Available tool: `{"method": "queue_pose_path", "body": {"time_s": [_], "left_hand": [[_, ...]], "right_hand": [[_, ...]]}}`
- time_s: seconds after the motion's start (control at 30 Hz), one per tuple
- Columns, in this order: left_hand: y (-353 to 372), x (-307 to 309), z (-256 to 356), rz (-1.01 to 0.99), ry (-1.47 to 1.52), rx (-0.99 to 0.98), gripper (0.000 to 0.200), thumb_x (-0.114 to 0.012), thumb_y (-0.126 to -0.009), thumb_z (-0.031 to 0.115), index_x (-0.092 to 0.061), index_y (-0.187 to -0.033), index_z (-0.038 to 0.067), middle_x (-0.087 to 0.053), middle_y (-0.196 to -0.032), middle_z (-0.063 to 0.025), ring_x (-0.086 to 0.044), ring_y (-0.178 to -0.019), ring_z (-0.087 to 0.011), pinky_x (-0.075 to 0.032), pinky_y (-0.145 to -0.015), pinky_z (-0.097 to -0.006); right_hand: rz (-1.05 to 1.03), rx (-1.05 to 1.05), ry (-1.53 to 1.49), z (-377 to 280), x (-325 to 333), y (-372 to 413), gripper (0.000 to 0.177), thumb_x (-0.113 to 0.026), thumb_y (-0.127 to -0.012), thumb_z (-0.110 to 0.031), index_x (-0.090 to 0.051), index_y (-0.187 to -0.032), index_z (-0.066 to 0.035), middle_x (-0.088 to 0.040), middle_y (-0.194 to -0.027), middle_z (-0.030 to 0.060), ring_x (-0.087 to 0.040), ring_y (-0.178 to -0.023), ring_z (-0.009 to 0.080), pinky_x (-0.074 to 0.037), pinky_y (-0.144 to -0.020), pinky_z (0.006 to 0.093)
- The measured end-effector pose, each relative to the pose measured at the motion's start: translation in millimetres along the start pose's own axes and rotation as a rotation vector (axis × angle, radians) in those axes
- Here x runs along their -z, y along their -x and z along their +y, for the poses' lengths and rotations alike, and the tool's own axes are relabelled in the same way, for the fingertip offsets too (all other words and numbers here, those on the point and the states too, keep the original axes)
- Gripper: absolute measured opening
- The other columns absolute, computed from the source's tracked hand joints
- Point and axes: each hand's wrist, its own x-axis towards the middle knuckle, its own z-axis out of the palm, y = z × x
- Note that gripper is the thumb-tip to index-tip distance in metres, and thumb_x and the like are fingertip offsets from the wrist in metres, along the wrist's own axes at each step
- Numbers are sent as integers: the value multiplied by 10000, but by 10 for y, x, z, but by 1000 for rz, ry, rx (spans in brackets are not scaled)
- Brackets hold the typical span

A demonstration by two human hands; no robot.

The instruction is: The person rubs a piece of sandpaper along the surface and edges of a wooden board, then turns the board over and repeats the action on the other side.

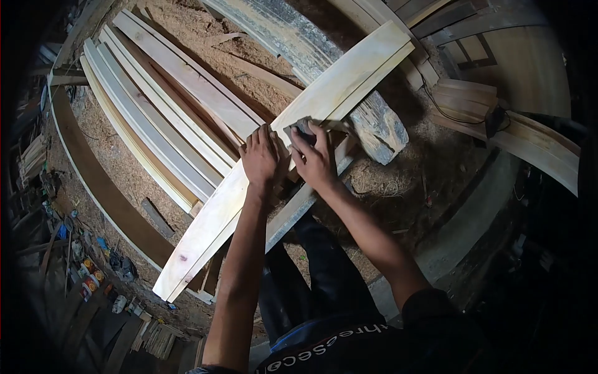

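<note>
A long pale wooden board [205, 232] with a stepped edge lies slantwise across my view, from lower left to upper right. My left hand [261, 159] presses on its middle, fingers together and curling toward the far edge. Close beside it, my right hand [316, 156] grips a dark grey piece of sandpaper [303, 126], which looks folded and rests on the board's face. The sandpaper's underside is hidden. Beneath the board is a thick, weathered timber beam [377, 124], with a narrower plank [293, 215] nearer my legs.
Several cut boards [168, 103] lie side by side at the upper left, over sawdust [124, 140]. A long brown curved plank [93, 174] runs down the left. Stacked curved pieces [464, 103] with a dark cord stand at right. Small containers [92, 274] and scraps clutter the lower left.
</note>
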Motion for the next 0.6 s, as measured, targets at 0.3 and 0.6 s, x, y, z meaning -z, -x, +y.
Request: {"method": "queue_pose_path", "body": {"time_s": [0.3,0.6], "left_hand": [[14,191,194,29,85,30,388,-442,-1050,292,-598,-1320,62,-668,-1263,-159,-611,-1193,-332,-420,-1036,-491],[24,155,162,21,81,38,403,-458,-1041,302,-603,-1318,48,-662,-1268,-174,-605,-1195,-354,-417,-1046,-503]], "right_hand": [[176,-98,47,474,143,-731,405,-718,-927,-101,-670,-1325,-49,-522,-1284,211,-543,-1184,405,-460,-1014,457],[18,-47,-70,218,81,-481,482,-750,-876,-103,-665,-1350,-112,-528,-1305,217,-542,-1184,415,-435,-1007,538]]}}
